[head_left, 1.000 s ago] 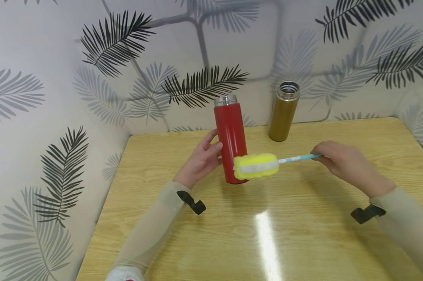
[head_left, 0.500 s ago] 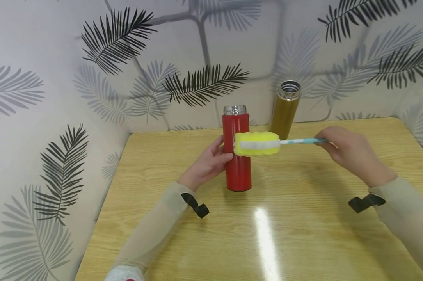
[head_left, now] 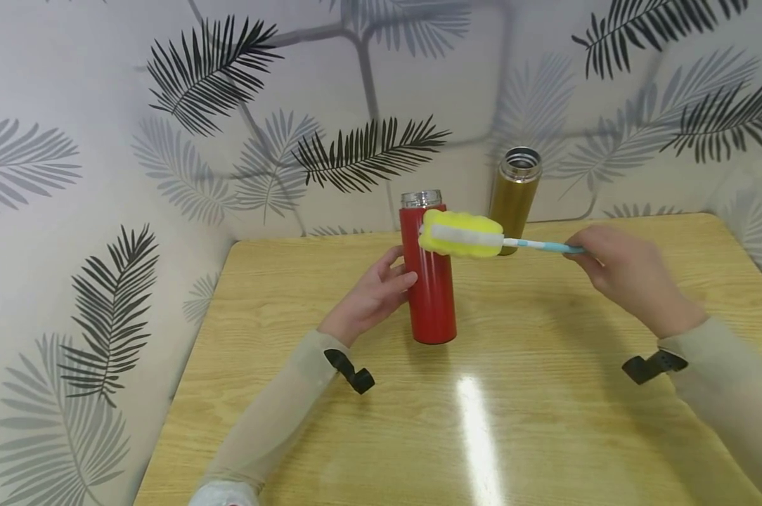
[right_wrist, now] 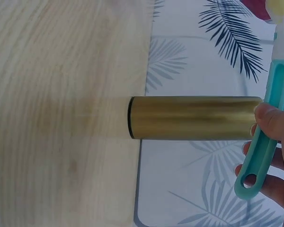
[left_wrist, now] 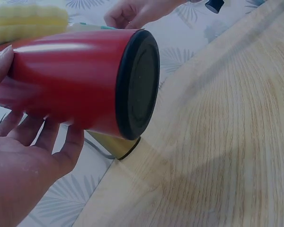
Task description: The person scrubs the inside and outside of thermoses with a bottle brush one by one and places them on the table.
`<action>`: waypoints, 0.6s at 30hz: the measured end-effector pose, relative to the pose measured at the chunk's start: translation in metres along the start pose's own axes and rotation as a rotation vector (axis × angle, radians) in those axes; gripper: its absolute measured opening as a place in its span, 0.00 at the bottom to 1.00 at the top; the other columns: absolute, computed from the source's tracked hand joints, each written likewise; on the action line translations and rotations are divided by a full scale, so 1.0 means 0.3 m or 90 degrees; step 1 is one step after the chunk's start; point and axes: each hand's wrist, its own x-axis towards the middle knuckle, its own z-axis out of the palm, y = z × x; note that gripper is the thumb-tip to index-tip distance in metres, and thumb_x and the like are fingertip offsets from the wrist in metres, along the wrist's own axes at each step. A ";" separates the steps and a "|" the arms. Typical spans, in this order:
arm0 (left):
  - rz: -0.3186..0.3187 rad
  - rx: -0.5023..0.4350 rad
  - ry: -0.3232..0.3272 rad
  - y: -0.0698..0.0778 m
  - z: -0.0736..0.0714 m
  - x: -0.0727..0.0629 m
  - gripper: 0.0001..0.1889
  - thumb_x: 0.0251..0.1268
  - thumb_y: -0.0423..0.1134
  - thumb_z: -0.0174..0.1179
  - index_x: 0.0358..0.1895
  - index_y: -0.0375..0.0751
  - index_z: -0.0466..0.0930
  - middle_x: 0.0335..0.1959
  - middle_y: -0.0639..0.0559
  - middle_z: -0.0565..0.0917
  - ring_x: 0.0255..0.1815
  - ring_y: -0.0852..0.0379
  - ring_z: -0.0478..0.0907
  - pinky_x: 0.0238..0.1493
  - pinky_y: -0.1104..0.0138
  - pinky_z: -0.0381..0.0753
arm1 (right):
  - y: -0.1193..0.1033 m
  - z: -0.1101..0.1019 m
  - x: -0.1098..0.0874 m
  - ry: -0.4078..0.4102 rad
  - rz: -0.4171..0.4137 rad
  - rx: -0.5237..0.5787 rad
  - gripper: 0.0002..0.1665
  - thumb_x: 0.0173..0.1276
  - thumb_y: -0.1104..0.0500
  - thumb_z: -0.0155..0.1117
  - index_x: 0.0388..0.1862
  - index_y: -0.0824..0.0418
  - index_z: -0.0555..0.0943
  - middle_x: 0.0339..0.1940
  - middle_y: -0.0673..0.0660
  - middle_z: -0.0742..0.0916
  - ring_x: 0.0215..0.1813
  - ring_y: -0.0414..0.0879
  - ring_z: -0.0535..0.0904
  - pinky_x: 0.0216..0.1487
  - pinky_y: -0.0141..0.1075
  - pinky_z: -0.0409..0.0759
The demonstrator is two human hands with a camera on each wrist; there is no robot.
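Observation:
My left hand (head_left: pixel 381 289) grips a red thermos bottle (head_left: pixel 434 302) around its side, thumb in front. The bottle has no lid, its steel neck shows at the top, and it leans slightly left. In the left wrist view its black base (left_wrist: pixel 141 87) is held clear of the table. My right hand (head_left: pixel 630 270) holds a bottle brush by its teal handle (right_wrist: pixel 262 158). The brush's yellow sponge head (head_left: pixel 462 233) points left and overlaps the upper part of the bottle in the head view, just below the neck.
A gold thermos bottle (head_left: pixel 514 193), also lidless, stands upright at the back of the wooden table (head_left: pixel 368 436). Behind it rises a wall (head_left: pixel 261 84) with a leaf pattern. Each forearm wears a black wrist strap.
The red bottle came lower and a little to the right, and has straightened, then tilted slightly. The brush head rose from near the bottle's base to near its neck.

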 end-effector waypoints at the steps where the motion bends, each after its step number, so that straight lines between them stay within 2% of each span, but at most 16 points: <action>1: 0.001 0.002 0.002 -0.001 -0.002 -0.002 0.55 0.43 0.57 0.82 0.75 0.46 0.60 0.58 0.50 0.77 0.60 0.55 0.76 0.60 0.62 0.79 | -0.002 0.007 -0.005 -0.002 -0.008 0.004 0.19 0.53 0.72 0.80 0.40 0.60 0.82 0.35 0.57 0.88 0.34 0.53 0.85 0.31 0.51 0.82; 2: 0.002 0.003 0.002 -0.002 -0.004 -0.003 0.55 0.44 0.57 0.82 0.75 0.47 0.60 0.60 0.50 0.76 0.62 0.54 0.75 0.61 0.61 0.78 | -0.004 0.014 -0.010 -0.004 -0.015 0.010 0.17 0.55 0.71 0.79 0.40 0.60 0.82 0.35 0.56 0.88 0.34 0.53 0.85 0.31 0.51 0.82; 4: 0.003 0.007 0.002 -0.001 -0.008 -0.008 0.55 0.46 0.57 0.80 0.77 0.48 0.59 0.63 0.50 0.74 0.65 0.53 0.73 0.64 0.60 0.77 | -0.006 0.028 -0.021 -0.007 -0.028 0.020 0.07 0.69 0.62 0.74 0.40 0.60 0.82 0.35 0.55 0.88 0.34 0.52 0.85 0.30 0.51 0.83; 5: 0.004 0.005 0.001 0.000 -0.010 -0.010 0.54 0.48 0.57 0.79 0.77 0.48 0.59 0.64 0.50 0.74 0.66 0.53 0.72 0.64 0.60 0.77 | -0.007 0.034 -0.026 -0.010 -0.034 0.027 0.07 0.75 0.57 0.69 0.41 0.60 0.82 0.35 0.54 0.88 0.34 0.51 0.85 0.30 0.51 0.83; 7: 0.010 0.004 -0.002 0.005 -0.014 -0.015 0.51 0.52 0.56 0.77 0.78 0.48 0.60 0.65 0.50 0.74 0.66 0.53 0.72 0.64 0.60 0.77 | -0.008 0.043 -0.035 -0.015 -0.045 0.037 0.18 0.83 0.47 0.56 0.41 0.59 0.82 0.35 0.53 0.88 0.33 0.49 0.84 0.29 0.50 0.83; 9: 0.022 -0.006 -0.004 0.011 -0.018 -0.017 0.49 0.55 0.55 0.76 0.77 0.46 0.61 0.64 0.50 0.75 0.65 0.53 0.72 0.63 0.60 0.77 | -0.009 0.049 -0.045 -0.020 -0.053 0.044 0.26 0.85 0.42 0.45 0.41 0.58 0.82 0.35 0.51 0.87 0.33 0.47 0.84 0.28 0.48 0.83; 13: 0.043 -0.019 0.001 0.029 -0.019 -0.018 0.49 0.54 0.58 0.77 0.76 0.42 0.63 0.62 0.51 0.77 0.62 0.55 0.74 0.60 0.61 0.79 | -0.013 0.056 -0.062 -0.031 -0.067 0.052 0.27 0.85 0.41 0.43 0.41 0.57 0.82 0.35 0.50 0.87 0.31 0.44 0.82 0.26 0.45 0.82; 16: 0.038 -0.009 0.013 0.040 -0.013 -0.017 0.52 0.52 0.59 0.77 0.76 0.39 0.63 0.62 0.51 0.78 0.61 0.56 0.75 0.60 0.62 0.80 | -0.016 0.060 -0.069 -0.026 -0.077 0.055 0.28 0.86 0.41 0.42 0.41 0.57 0.82 0.35 0.49 0.86 0.30 0.43 0.82 0.25 0.43 0.81; 18: 0.029 0.005 0.027 0.044 -0.008 -0.017 0.48 0.60 0.55 0.75 0.76 0.37 0.62 0.61 0.51 0.78 0.60 0.56 0.76 0.60 0.62 0.80 | -0.018 0.064 -0.071 -0.022 -0.084 0.059 0.27 0.86 0.41 0.43 0.41 0.57 0.83 0.35 0.49 0.86 0.30 0.42 0.82 0.25 0.42 0.81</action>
